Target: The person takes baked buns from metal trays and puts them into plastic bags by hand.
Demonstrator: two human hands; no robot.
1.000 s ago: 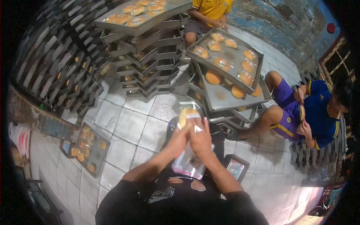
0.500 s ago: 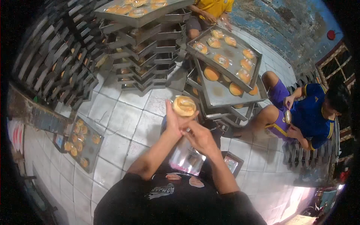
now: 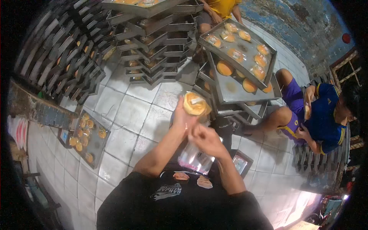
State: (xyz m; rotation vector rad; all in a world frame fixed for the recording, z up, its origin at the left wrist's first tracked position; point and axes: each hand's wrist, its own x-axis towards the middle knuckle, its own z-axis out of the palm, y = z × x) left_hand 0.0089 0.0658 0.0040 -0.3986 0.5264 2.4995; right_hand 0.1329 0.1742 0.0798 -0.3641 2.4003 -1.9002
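Observation:
A round golden bun in clear plastic film rests in my left hand, whose fingers close around it. A small whitish patch, perhaps a label, shows on top of the bun. My right hand is just below and to the right, close to my left wrist, with its fingers curled together. Whatever it may pinch is too small or hidden to make out. Beneath the hands, shiny clear plastic bags lie at my lap.
A tray of wrapped buns tops a stack at front right. Tall tray stacks stand ahead and left. Another bun tray lies on the tiled floor. A person in a blue shirt sits right; another in yellow sits behind the trays.
My left hand has turned the bun slightly and moved a little right, so the whitish patch shows on top. The right hand has drawn slightly lower. The whole view has shifted a bit.

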